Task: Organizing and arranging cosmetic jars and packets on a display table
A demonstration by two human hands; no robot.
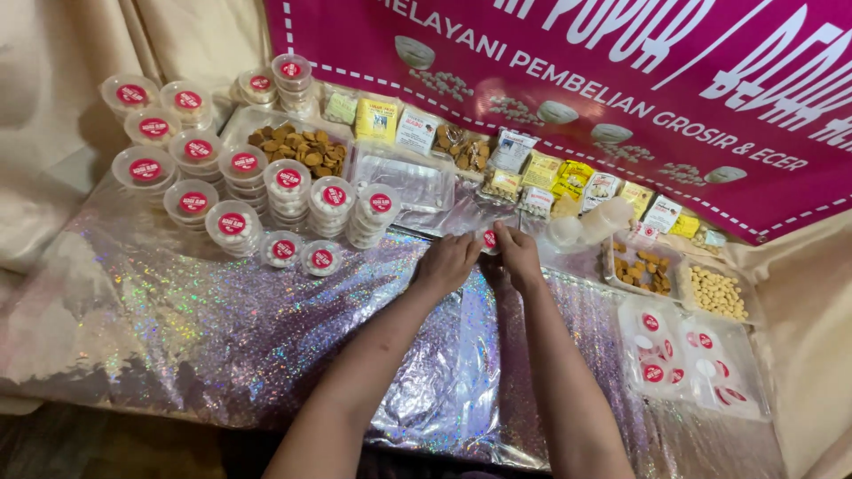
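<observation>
Both my hands meet at the middle of a glittery holographic table cover [195,310]. Between them is a small round clear container with a red round label [488,239]. My left hand [446,263] curls around its left side, and my right hand [515,255] pinches it from the right and above. Most of the container is hidden by my fingers.
Stacks of similar red-labelled round containers [266,186] fill the left. A clear tray of brown pieces [297,146] and small packets [532,173] line the back under a magenta banner [621,80]. Trays of tablets [717,293] and loose lids [683,355] lie to the right.
</observation>
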